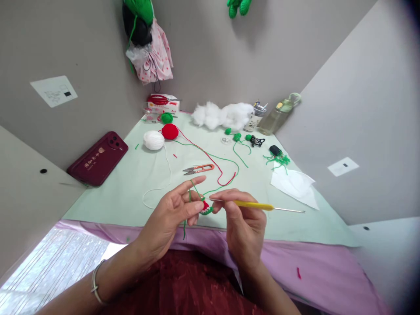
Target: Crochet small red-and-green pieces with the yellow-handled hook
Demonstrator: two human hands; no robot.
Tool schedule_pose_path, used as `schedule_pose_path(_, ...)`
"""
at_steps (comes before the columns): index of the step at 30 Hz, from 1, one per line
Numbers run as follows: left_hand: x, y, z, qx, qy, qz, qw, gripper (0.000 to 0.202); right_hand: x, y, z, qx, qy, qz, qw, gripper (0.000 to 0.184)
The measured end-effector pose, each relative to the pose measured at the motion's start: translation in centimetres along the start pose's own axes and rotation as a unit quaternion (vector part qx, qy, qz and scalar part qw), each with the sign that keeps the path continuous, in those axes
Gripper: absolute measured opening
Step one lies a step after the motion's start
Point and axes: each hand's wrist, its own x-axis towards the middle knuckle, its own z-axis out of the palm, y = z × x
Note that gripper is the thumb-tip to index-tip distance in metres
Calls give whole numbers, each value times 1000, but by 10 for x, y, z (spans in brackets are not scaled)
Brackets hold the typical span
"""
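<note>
Your two hands are close together above the front edge of the tabletop (121, 199). Your left hand (172, 205) pinches one small red-and-green crocheted piece (206, 210), one green strand (196, 188) over its forefinger; your right hand (245, 223) grips one yellow-handled hook (254, 204), tip at the piece. Three yarn balls, one white ball (153, 140), one red ball (169, 131), one green ball (167, 118), sit toward the back left corner.
</note>
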Motion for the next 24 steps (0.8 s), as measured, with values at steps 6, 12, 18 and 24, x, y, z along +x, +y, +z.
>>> schedule_pose_path(6, 1, 3, -1, -38, -13, -27, 999, 55, 1, -3, -4, -4, -4, 4, 1000, 16)
schedule_pose_path(12, 0, 4, -4, -63, -28, -46, 997, 45, 3, -7, -6, 21, 4, 38, 999, 12)
schedule_pose_path(18, 3, 0, -5, 15, -4, 21, 1000, 43, 6, -11, 0, 82, 29, 94, 992, 10)
schedule_pose_path(24, 2, -9, -2, 109, 12, 87, 990, 36, 4, -6, 6, 81, 29, 89, 992, 8)
